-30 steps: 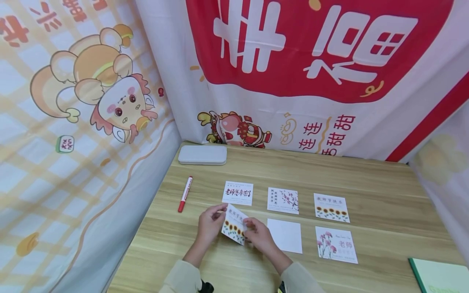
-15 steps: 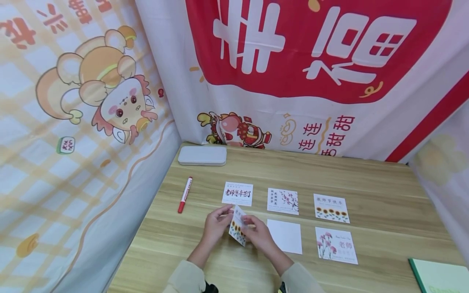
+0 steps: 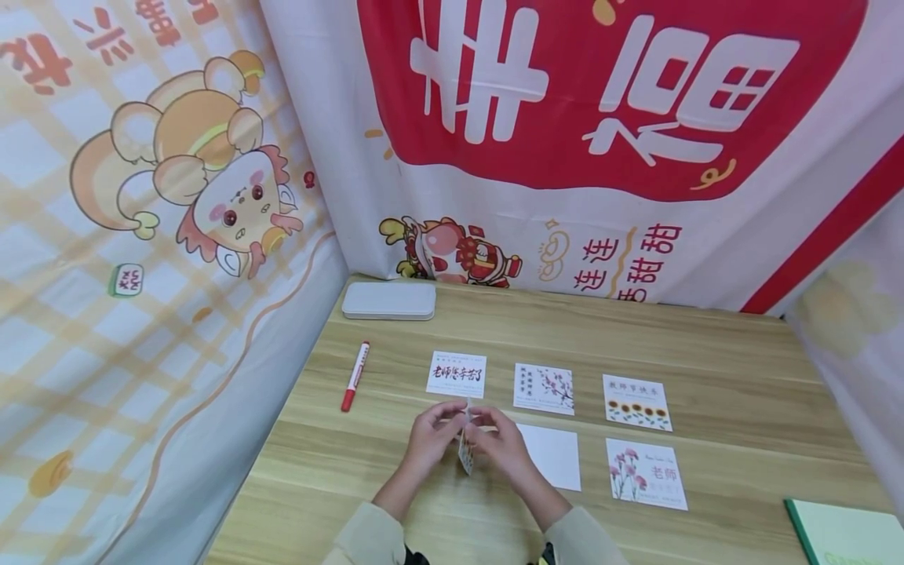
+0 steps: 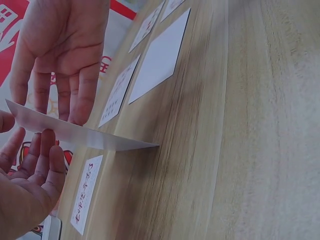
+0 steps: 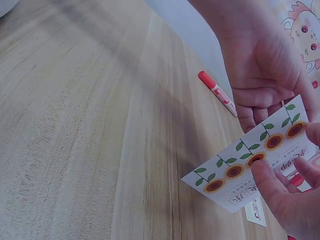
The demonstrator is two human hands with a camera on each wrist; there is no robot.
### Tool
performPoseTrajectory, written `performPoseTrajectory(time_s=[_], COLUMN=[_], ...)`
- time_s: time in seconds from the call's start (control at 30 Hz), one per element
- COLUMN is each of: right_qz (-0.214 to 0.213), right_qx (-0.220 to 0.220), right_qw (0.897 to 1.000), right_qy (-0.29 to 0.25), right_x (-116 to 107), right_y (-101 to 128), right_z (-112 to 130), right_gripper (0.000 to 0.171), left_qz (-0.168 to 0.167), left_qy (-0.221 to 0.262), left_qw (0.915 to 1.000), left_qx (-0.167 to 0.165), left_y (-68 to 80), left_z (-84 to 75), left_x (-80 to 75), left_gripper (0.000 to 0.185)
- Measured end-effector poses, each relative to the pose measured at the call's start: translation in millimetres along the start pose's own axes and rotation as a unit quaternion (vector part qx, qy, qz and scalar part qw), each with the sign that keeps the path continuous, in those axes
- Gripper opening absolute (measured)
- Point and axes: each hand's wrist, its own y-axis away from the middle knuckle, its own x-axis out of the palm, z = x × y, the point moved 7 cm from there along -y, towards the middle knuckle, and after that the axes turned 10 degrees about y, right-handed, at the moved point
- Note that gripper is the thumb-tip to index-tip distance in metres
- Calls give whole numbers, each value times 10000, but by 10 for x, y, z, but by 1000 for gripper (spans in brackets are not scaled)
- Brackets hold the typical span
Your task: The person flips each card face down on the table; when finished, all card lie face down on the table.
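Between both hands stands a small greeting card (image 3: 465,455), almost edge-on in the head view. Sunflowers and lettering cover its printed face, which the right wrist view shows as a sunflower card (image 5: 245,162). My left hand (image 3: 432,431) grips it from the plain side, fingers against the back of the card (image 4: 85,135) in the left wrist view. From the other side my right hand (image 3: 500,439) holds it, a fingertip on a sunflower. The card's lower corner is close over the wooden table (image 3: 339,486). Just right of the right hand lies a blank white card (image 3: 553,457).
Beyond the hands lie a red-lettered card (image 3: 456,374), a blossom card (image 3: 544,388) and another sunflower card (image 3: 638,402). A pink-flower card (image 3: 646,474) is at the right. A red marker (image 3: 355,377), a white case (image 3: 389,300) and a green-edged notebook (image 3: 847,534) lie farther out.
The held card has turned from showing its printed face to nearly edge-on in the head view. My left hand has moved right, closer to the right hand.
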Motion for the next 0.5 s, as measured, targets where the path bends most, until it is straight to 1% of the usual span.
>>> performPoseTrajectory(time_s=[0.17, 0.5], right_qz=[-104, -297], right_qx=[-21, -20], right_qw=[9999, 9995], right_qy=[-137, -82], right_x=[-21, -77], right_y=[-50, -67], right_z=[-132, -110], right_gripper=[47, 50], left_qz=[-21, 32], left_qy=[-6, 115], left_qw=[10000, 9995], left_qx=[-68, -309], left_y=[5, 6], left_z=[4, 63], left_x=[29, 56], left_gripper=[30, 30])
